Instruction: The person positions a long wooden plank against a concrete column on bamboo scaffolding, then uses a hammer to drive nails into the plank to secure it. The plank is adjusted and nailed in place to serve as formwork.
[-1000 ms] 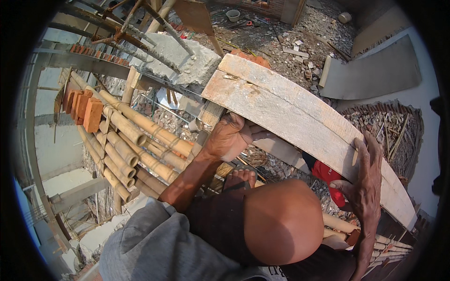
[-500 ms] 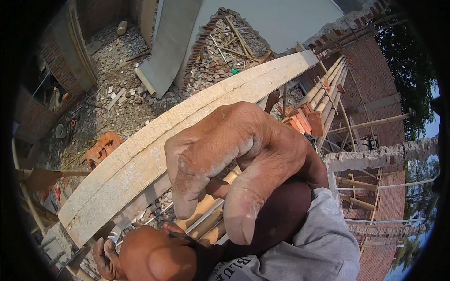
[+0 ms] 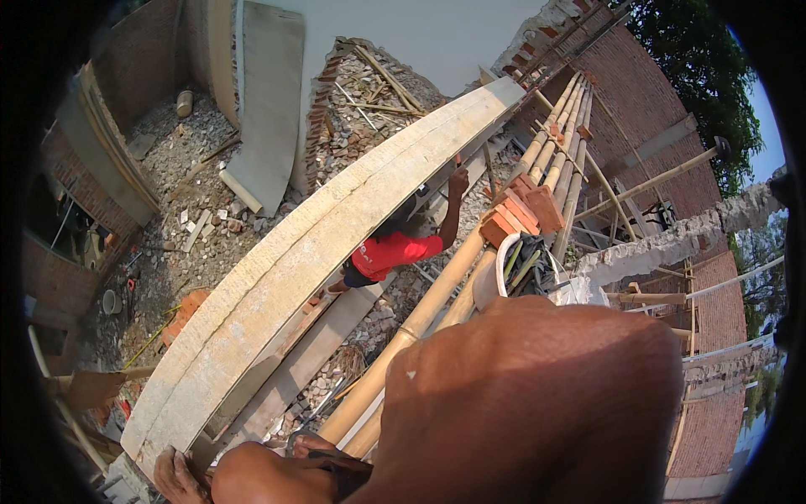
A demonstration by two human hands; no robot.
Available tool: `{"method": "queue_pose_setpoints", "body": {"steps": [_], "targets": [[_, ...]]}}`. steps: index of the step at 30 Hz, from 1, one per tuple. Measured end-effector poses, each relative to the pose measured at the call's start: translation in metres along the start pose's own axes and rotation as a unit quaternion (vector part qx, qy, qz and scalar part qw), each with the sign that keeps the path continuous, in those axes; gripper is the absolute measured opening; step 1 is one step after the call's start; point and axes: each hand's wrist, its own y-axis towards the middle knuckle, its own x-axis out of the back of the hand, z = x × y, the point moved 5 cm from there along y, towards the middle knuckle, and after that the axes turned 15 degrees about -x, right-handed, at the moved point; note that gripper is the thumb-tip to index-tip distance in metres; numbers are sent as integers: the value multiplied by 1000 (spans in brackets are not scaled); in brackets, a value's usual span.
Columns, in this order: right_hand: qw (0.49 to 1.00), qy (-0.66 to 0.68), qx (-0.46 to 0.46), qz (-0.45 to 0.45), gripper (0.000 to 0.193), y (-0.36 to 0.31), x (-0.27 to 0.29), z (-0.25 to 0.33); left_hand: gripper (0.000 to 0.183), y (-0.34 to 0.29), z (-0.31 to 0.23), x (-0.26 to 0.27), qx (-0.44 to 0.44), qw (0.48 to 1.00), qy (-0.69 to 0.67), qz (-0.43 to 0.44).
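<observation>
Closest to us, our right arm [image 3: 529, 403] looms across the lower right, and the fingers of the right hand are hidden, so we cannot tell how open it is or what it holds. Our left hand [image 3: 176, 477] rests half-curled fingers against the near corner of the long board [image 3: 311, 260] (how firmly, we cannot tell). Along the board's right edge a gap opens before the bamboo poles [image 3: 409, 334], with a co-worker in a red shirt [image 3: 390, 252] down inside it; past the left edge lies open room above the rubble [image 3: 172, 197]. Half a second ago our right hand's bent fingers showed before the board; now they are out of sight and the red shirt shows plainly. The board runs diagonally away, pale, dusty and seamed lengthwise, its far end near the broken wall [image 3: 525, 50].
</observation>
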Motion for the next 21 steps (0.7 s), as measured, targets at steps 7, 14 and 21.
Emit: {"method": "queue_pose_setpoints", "body": {"steps": [7, 14, 21], "targets": [[975, 44, -175, -133, 29, 5, 29, -44, 54, 6, -15, 7, -28, 997, 73, 13], [962, -60, -229, -137, 30, 11, 39, -68, 53, 8, -28, 18, -56, 980, 192, 18], [928, -180, -327, -9, 34, 3, 37, -70, 52, 16, -35, 23, -82, 965, 249, 23]]}}
